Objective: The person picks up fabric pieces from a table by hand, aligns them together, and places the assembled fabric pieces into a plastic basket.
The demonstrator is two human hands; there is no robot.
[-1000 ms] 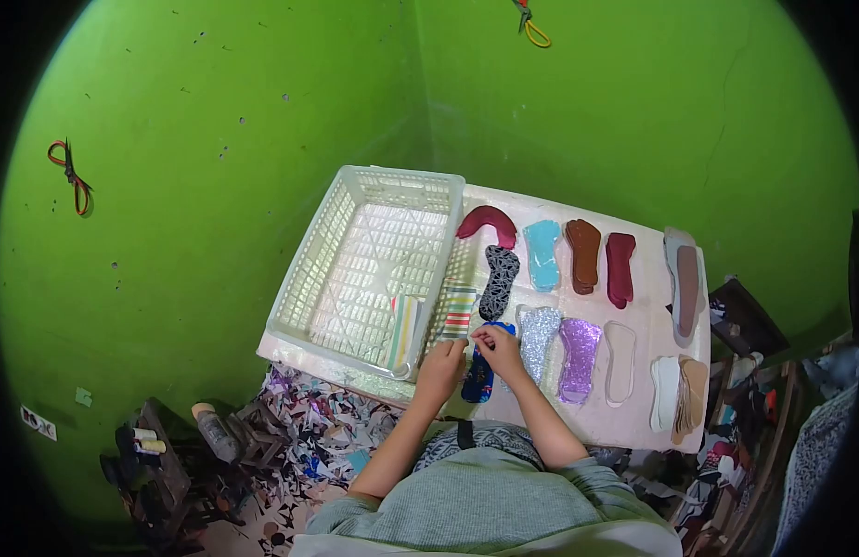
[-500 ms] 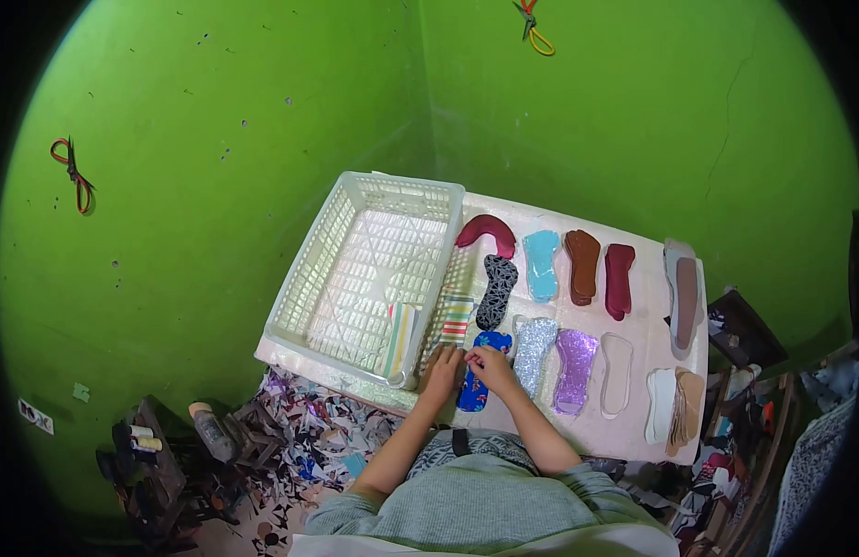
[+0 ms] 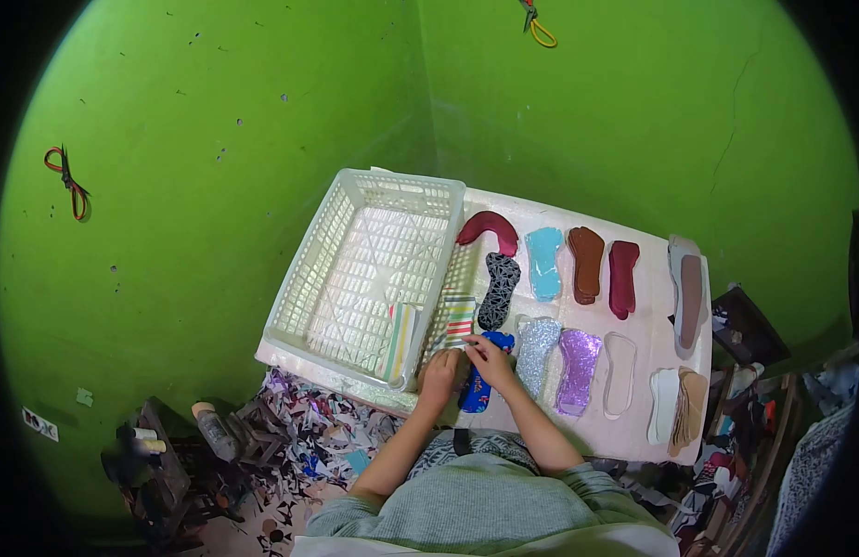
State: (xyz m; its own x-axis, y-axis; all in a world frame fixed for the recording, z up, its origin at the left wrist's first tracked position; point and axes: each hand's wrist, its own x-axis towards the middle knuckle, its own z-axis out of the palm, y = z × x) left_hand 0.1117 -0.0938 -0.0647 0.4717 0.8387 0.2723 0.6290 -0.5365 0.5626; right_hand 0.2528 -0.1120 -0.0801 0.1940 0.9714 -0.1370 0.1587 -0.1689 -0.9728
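Note:
My left hand is at the table's front edge, beside the basket's right side, its fingers near the lower end of the striped pieces. Just right of it, my right hand reaches over the blue patterned pieces, fingertips bent together by the striped pieces. What either hand's fingers hold is too small to make out. Above lie black patterned pieces and a curved dark red stack. Silver glitter pieces and purple glitter pieces lie to the right.
A white plastic basket holds striped pieces at its lower right. On the table are light blue, brown, dark red, grey-brown, white and tan pieces. Scraps cover the floor.
My right hand has moved slightly up and right, towards the striped pieces. My left hand has shifted only a little. The whole view has tilted slightly.

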